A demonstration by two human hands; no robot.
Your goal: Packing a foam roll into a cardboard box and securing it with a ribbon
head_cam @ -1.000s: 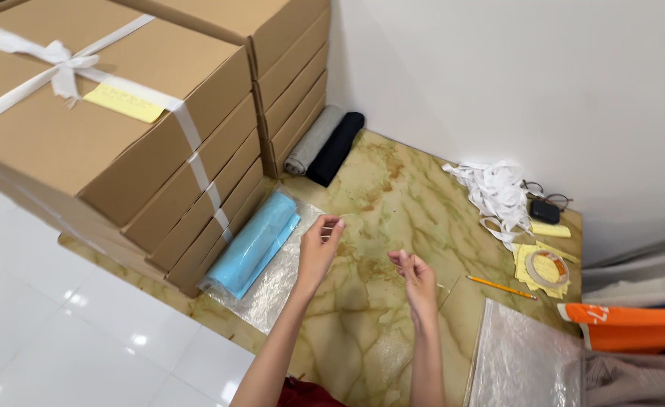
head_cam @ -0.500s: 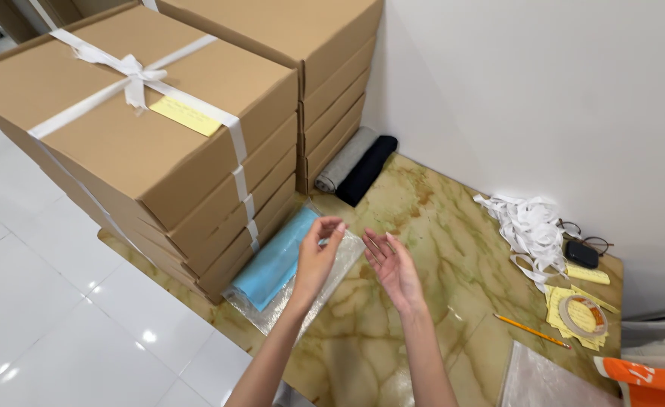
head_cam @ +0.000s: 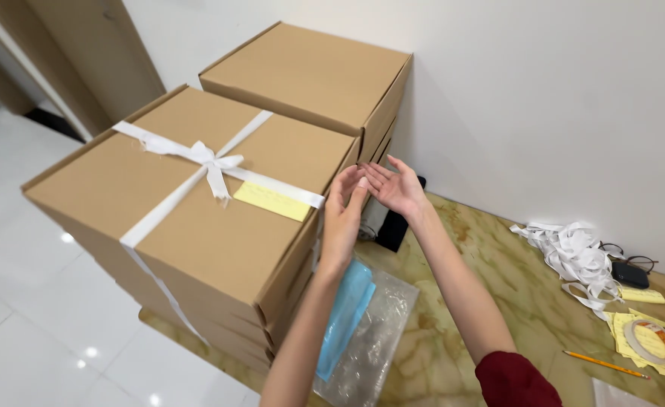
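My left hand (head_cam: 343,215) is raised flat with fingers together, right beside the near right corner of the top cardboard box (head_cam: 197,218). That box is tied with a white ribbon bow (head_cam: 210,162) and bears a yellow note (head_cam: 272,201). My right hand (head_cam: 394,185) is open, palm up, fingers spread, just right of the left hand. Neither hand holds anything. A second stack of cardboard boxes (head_cam: 314,75) stands behind, against the wall.
A blue folded item in a clear plastic bag (head_cam: 363,332) lies on the marbled floor strip (head_cam: 483,301) below my arms. At the right lie a pile of white ribbon (head_cam: 577,256), a tape roll on yellow notes (head_cam: 648,339), a pencil (head_cam: 604,364), glasses and a dark case.
Both hands rose from low over the marbled strip up to the corner of the ribboned box. The view tilted up and left, showing the box tops.
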